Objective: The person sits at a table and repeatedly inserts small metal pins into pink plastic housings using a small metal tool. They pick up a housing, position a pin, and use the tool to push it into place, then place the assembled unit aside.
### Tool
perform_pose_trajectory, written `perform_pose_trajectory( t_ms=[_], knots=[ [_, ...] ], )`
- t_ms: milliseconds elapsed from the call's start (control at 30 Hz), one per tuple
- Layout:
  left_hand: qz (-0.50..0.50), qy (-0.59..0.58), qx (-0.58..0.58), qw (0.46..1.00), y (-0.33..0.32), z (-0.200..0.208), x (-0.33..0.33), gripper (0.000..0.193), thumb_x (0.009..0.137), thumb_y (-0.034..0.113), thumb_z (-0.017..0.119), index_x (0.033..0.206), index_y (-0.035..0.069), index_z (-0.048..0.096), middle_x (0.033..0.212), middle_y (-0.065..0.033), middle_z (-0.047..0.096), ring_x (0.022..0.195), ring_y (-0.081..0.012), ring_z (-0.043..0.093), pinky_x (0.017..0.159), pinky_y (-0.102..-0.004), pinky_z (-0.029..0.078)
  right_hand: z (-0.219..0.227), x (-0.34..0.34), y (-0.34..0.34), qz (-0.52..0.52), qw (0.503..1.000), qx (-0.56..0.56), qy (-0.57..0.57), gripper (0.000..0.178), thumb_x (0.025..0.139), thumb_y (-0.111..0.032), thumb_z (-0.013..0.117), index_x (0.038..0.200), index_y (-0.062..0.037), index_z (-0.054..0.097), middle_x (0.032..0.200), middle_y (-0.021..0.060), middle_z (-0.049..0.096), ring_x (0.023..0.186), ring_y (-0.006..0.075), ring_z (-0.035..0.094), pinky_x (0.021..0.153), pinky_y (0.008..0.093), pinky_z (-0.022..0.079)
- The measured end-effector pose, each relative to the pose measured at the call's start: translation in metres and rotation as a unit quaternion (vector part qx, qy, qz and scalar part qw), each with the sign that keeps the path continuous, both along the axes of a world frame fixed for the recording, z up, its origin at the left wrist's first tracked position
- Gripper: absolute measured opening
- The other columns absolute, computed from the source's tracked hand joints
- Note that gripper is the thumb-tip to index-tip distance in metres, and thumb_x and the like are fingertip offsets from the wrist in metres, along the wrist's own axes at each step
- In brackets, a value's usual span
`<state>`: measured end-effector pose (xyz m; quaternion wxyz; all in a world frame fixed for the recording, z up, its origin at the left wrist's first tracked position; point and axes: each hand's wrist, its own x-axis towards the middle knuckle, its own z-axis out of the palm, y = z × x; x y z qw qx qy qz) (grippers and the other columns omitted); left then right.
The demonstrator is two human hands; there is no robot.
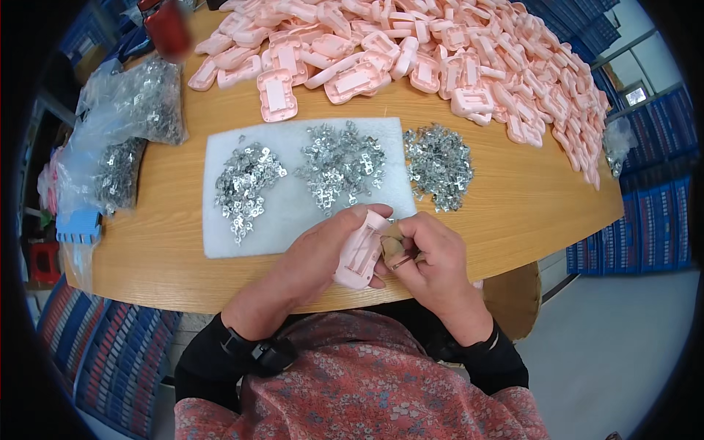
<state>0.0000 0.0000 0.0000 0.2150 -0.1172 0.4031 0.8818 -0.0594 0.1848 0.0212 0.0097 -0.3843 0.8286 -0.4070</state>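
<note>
Left hand (315, 253) fingers wrapped around smooth pink moulded plastic shell (361, 253); right hand (433, 253) fingers pinched narrow on its edge. Shiny stamped metal clips (341, 163) heaped on white foam pad (293, 220), wooden worktop (513, 205).

Pink plastic shells (411, 51); silvery metal clips (339, 163); white pad (293, 213); floral blouse (367, 389).

Wooden table (513, 213) under white pad (293, 220)

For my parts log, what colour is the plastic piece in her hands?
Pale pink plastic piece, clearest in the head view.
</note>
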Motion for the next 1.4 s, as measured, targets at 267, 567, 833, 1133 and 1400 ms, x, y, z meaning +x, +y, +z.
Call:
perform_pose_trajectory(
  t_ms=[267, 567, 833, 1133, 1400],
  knots=[
    [0.008, -0.006, -0.031, 0.999, -0.003, -0.005, 0.001, 0.051, 0.107, 0.039, 0.035, 0.14, 0.003, 0.048, 0.109, -0.0125, 0.064, 0.087, -0.0221, 0.068, 0.07, -0.0388, 0.061, 0.001, 0.004, -0.012, -0.026, 1.0, -0.006, -0.002, 0.027, 0.072, -0.004, 0.077, 0.095, -0.0034, 0.062, 0.081, 0.0104, 0.06, 0.065, 0.0271, 0.063, 0.057, 0.036, 0.05],
    [0.025, 0.006, -0.06, 0.998, -0.003, -0.003, 0.002, 0.048, 0.107, 0.038, 0.037, 0.139, 0.004, 0.05, 0.098, -0.0098, 0.064, 0.08, -0.0191, 0.065, 0.072, -0.0342, 0.057, 0.0, 0.008, 0.001, 0.033, 0.99, 0.05, 0.127, 0.028, 0.074, -0.009, 0.076, 0.1, -0.0065, 0.066, 0.082, 0.0081, 0.059, 0.068, 0.0269, 0.062, 0.058, 0.0364, 0.05],
    [0.008, 0.015, -0.069, 0.997, 0.002, 0.005, 0.001, 0.048, 0.107, 0.037, 0.036, 0.14, 0.005, 0.048, 0.098, -0.0083, 0.063, 0.081, -0.0178, 0.065, 0.073, -0.0348, 0.058, 0.0, 0.007, 0.002, -0.009, 0.996, 0.012, 0.084, 0.028, 0.071, -0.007, 0.077, 0.095, -0.0064, 0.064, 0.081, 0.0081, 0.06, 0.067, 0.0271, 0.062, 0.057, 0.0367, 0.049],
    [-0.002, 0.013, -0.045, 0.999, 0.003, 0.004, 0.001, 0.051, 0.107, 0.038, 0.034, 0.141, 0.003, 0.046, 0.1, -0.0097, 0.063, 0.08, -0.0193, 0.066, 0.072, -0.0363, 0.059, 0.004, 0.005, -0.001, -0.009, 0.999, 0.014, -0.033, 0.031, 0.069, -0.007, 0.079, 0.093, -0.004, 0.06, 0.08, 0.0099, 0.06, 0.067, 0.0284, 0.064, 0.058, 0.0357, 0.051],
    [-0.004, -0.004, -0.066, 0.998, 0.006, 0.002, 0.002, 0.049, 0.107, 0.036, 0.034, 0.141, 0.002, 0.047, 0.1, -0.0099, 0.064, 0.081, -0.0198, 0.066, 0.071, -0.0344, 0.058, 0.002, 0.009, -0.003, -0.022, 0.996, 0.073, 0.053, 0.028, 0.072, -0.006, 0.076, 0.096, -0.0052, 0.062, 0.081, 0.0103, 0.059, 0.072, 0.0287, 0.064, 0.061, 0.0377, 0.051]
  ],
)
